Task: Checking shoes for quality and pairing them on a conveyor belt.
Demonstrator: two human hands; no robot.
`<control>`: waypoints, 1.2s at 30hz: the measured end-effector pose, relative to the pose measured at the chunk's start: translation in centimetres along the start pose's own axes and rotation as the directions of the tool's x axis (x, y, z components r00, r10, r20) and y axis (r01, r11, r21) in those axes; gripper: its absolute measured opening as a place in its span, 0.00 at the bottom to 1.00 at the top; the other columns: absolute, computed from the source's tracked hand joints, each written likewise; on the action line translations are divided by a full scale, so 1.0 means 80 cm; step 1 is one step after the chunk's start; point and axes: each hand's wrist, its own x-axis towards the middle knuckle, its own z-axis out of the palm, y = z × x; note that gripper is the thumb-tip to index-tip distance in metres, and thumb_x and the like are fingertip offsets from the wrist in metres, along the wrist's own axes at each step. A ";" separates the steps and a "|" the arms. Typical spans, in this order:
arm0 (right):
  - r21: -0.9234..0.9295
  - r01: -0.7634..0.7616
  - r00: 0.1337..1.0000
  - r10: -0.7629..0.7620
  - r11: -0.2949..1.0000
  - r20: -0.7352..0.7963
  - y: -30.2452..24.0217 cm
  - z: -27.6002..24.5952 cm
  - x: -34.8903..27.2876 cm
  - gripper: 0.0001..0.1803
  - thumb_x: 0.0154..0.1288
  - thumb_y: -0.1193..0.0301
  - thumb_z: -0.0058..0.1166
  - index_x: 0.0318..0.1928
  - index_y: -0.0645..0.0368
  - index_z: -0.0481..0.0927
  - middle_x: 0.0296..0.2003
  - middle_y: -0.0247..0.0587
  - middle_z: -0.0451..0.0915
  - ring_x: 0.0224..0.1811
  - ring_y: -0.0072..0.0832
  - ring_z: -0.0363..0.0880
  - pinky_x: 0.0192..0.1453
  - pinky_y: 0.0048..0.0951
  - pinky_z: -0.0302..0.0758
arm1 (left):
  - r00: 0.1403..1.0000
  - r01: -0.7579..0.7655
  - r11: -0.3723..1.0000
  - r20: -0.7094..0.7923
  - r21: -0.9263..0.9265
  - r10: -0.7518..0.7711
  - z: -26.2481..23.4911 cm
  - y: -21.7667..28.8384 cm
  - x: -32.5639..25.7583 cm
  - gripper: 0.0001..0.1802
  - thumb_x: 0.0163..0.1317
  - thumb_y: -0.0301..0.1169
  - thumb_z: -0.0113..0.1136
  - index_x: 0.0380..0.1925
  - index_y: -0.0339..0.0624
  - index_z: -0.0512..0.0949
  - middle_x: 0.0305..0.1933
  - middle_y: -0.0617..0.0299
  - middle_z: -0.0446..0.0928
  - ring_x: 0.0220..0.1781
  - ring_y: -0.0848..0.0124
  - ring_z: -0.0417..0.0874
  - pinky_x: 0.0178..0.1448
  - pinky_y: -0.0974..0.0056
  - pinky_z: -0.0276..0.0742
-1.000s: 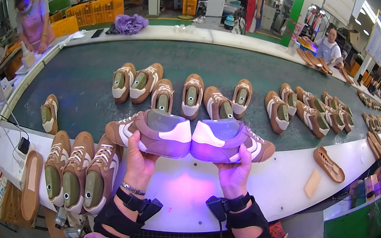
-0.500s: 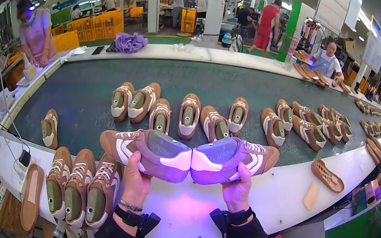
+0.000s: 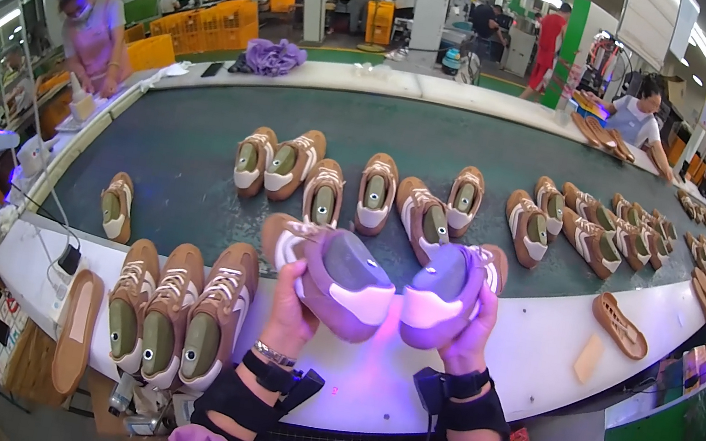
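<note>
My left hand (image 3: 292, 315) grips a brown sneaker (image 3: 329, 263) with a white heel patch, its fingers mostly hidden behind the shoe. A second sneaker (image 3: 438, 324) of the same kind is held in my right hand (image 3: 473, 339). Both shoes are raised above the white table edge, heels toward me and slightly apart, under purple light. A dark shoe last fills each opening. Left of my left hand, three brown sneakers (image 3: 172, 307) with green lasts stand side by side. Beside them lies a tan sole (image 3: 76, 333).
Several sneakers (image 3: 376, 194) stand on the green conveyor belt (image 3: 205, 102), and a single one (image 3: 117, 207) is at its left. On the white table (image 3: 524, 371) at right lie a tan sole (image 3: 620, 326) and a beige piece (image 3: 589, 358). Other people work around the belt.
The two sneakers have moved apart at the heels, and the right one has turned more end-on. The whole scene has shifted right and slightly up in view.
</note>
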 end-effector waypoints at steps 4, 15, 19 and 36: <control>-0.111 -0.131 0.991 0.132 0.985 -0.004 -0.032 -0.023 -0.019 0.31 0.64 0.48 0.36 0.57 0.57 0.70 0.45 0.45 0.78 0.40 0.39 0.79 0.44 0.40 0.77 | 0.980 0.195 0.981 0.038 0.014 -0.196 0.003 0.005 -0.042 0.28 0.62 0.46 0.47 0.57 0.39 0.68 0.54 0.57 0.75 0.56 0.63 0.76 0.62 0.59 0.70; -0.261 -0.104 0.976 0.047 0.960 -0.214 -0.116 -0.035 -0.090 0.30 0.59 0.49 0.42 0.49 0.63 0.74 0.33 0.47 0.80 0.29 0.37 0.80 0.30 0.36 0.80 | 0.965 0.224 0.951 -0.185 0.215 -0.186 -0.060 0.056 -0.142 0.20 0.66 0.29 0.44 0.55 0.30 0.67 0.54 0.52 0.74 0.58 0.62 0.75 0.64 0.59 0.68; -0.228 -0.076 0.979 0.029 0.971 -0.203 -0.116 -0.015 -0.086 0.30 0.59 0.48 0.41 0.48 0.62 0.75 0.31 0.46 0.80 0.28 0.37 0.80 0.27 0.32 0.80 | 0.998 -0.058 0.732 0.017 0.679 0.062 0.018 0.130 -0.159 0.29 0.61 0.24 0.51 0.63 0.30 0.58 0.71 0.49 0.52 0.74 0.62 0.49 0.74 0.60 0.47; -0.005 -0.286 0.958 0.286 0.958 -0.015 -0.052 -0.029 -0.023 0.38 0.57 0.42 0.42 0.52 0.65 0.73 0.37 0.56 0.80 0.33 0.43 0.83 0.37 0.40 0.82 | 0.931 0.358 0.406 -0.289 0.841 -0.222 -0.032 0.020 0.300 0.27 0.47 0.35 0.66 0.49 0.35 0.75 0.47 0.56 0.77 0.47 0.64 0.77 0.52 0.62 0.70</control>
